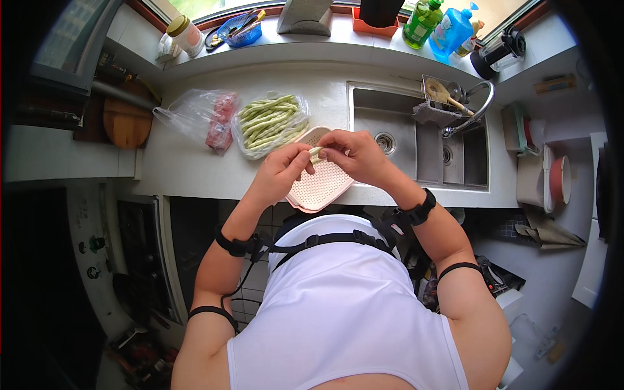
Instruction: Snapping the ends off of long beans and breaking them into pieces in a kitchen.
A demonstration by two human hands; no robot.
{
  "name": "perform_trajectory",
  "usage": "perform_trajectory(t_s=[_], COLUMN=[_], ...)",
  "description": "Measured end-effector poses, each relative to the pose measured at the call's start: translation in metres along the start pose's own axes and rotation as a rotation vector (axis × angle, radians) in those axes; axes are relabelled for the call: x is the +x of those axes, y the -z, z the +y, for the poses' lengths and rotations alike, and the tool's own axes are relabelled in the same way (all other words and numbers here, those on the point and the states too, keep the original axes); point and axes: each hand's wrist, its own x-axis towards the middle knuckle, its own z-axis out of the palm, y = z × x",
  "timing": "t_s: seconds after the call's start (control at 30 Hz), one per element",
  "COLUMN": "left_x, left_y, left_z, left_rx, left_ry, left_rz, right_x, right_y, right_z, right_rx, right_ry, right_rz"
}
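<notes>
My left hand [285,168] and my right hand [358,156] meet over a pink perforated basket [319,187]. Between their fingertips is a short pale green bean pod [315,151], pinched from both sides. The basket rests at the counter's front edge, its far part partly covered by my hands. Just beyond my left hand lies a clear plastic bag filled with long green beans [270,122]. Left of it is another clear plastic bag [187,109] with a red package [222,124] in or under its film; which, I cannot tell.
A steel double sink [414,141] with a curved faucet [482,105] is set in the counter at right. A caddy holds a brush [441,95]. Along the sill stand a blue basket [240,31], a green bottle [421,24] and a blue pump bottle [449,31]. A round wooden board [127,119] leans at left.
</notes>
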Motion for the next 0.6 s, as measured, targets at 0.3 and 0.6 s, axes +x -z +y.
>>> perform_trajectory(t_s=[0.3,0.6], left_x=[-0.001,0.005], left_y=[-0.014,-0.032], left_z=[0.012,0.004], left_rx=[0.323,1.073], left_ry=[0.044,-0.275], left_rz=[-0.06,0.052], right_x=[-0.007,-0.002], right_y=[0.021,0.006], right_z=[0.003,0.015], right_rx=[-0.151,-0.692], right_ry=[0.099,0.206], right_rz=[-0.221,-0.395])
